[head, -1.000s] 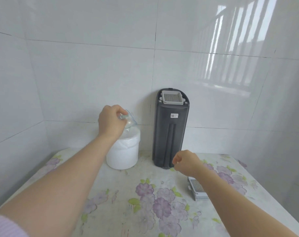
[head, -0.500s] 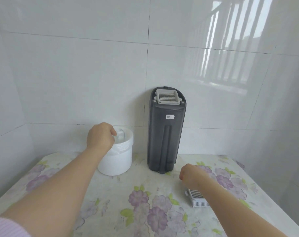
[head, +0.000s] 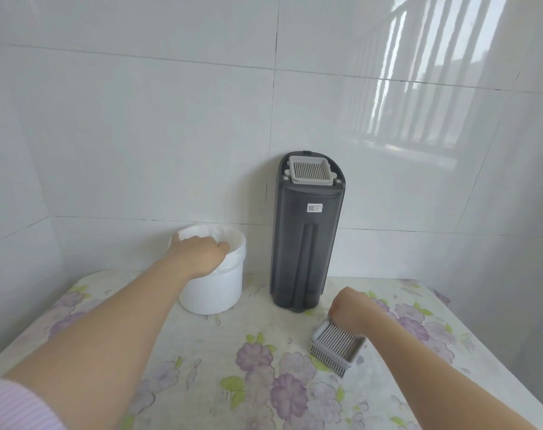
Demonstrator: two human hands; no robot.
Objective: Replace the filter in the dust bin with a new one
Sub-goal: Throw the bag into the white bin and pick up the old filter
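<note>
1. Here, a tall dark grey plastic dust bin (head: 305, 243) is standing upright at the back of the flower-patterned worktop (head: 226, 380), leaning close to the white tiled wall (head: 140, 135).
2. A square light grey pleated filter (head: 309, 170) is sitting in the top of the dust bin, its ribbed face showing.
3. To the left of the dust bin, a round white plastic bucket (head: 212, 287) with a white liner is standing just beside it, not touching.
4. The left hand (head: 198, 254) is reaching over the bucket's rim, fingers curled down into the opening; whether it is clasping anything cannot be told.
5. In front of the dust bin and to its right, a second light grey pleated filter (head: 336, 346) is being tilted up off the worktop.
6. The right hand (head: 352, 310) is closing on this second filter's far edge, fingers hidden beneath the knuckles.
</note>
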